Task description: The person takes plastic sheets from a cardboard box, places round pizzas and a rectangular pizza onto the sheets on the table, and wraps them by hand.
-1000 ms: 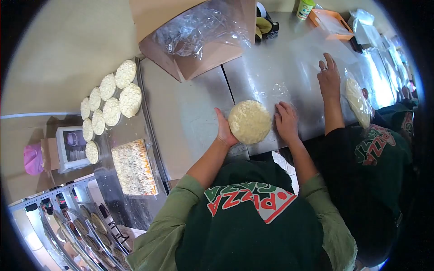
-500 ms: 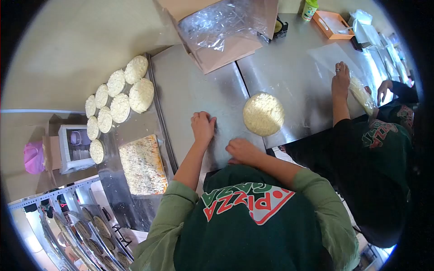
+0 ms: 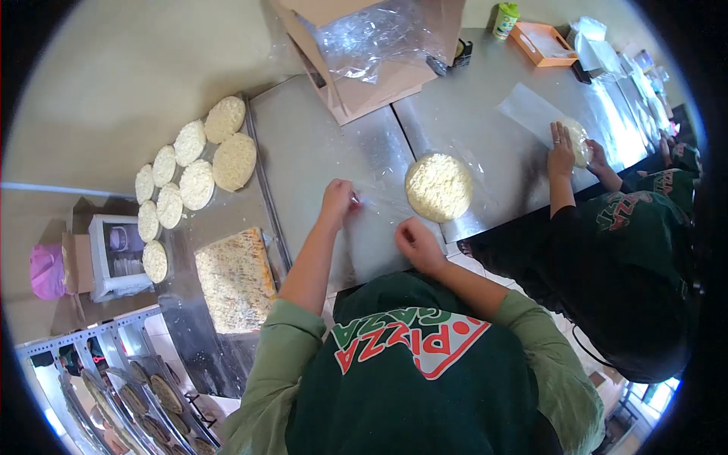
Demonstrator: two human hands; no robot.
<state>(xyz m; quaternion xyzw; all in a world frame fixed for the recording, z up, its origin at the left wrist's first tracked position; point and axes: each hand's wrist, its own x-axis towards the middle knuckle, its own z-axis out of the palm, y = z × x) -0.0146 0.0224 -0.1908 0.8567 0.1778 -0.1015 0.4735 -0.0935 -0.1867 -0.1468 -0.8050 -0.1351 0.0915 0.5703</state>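
Note:
A round pizza (image 3: pixel 438 187) covered in pale shredded cheese lies flat on the metal table. Thin clear plastic, seemingly a bag (image 3: pixel 381 199), shows on both sides of it and stretches left towards my hands. My left hand (image 3: pixel 339 203) is closed, pinching the edge of this plastic to the left of the pizza. Just below the pizza, the fingers of my right hand (image 3: pixel 422 246) are curled closed. Whatever they hold, if anything, is hidden.
Several cheese-topped rounds (image 3: pixel 196 184) and a rectangular slab (image 3: pixel 236 280) occupy the left table. Behind stands a cardboard box (image 3: pixel 379 98) of clear plastic. To the right, a co-worker's hands (image 3: pixel 561 155) handle a wrapped item (image 3: pixel 579 144). An orange tray (image 3: pixel 543 45) sits farther back.
My right hand has shifted slightly right and turned, its fingers now curled. Clear plastic now shows between my left hand and the pizza. The co-worker's wrapped item has moved up and left.

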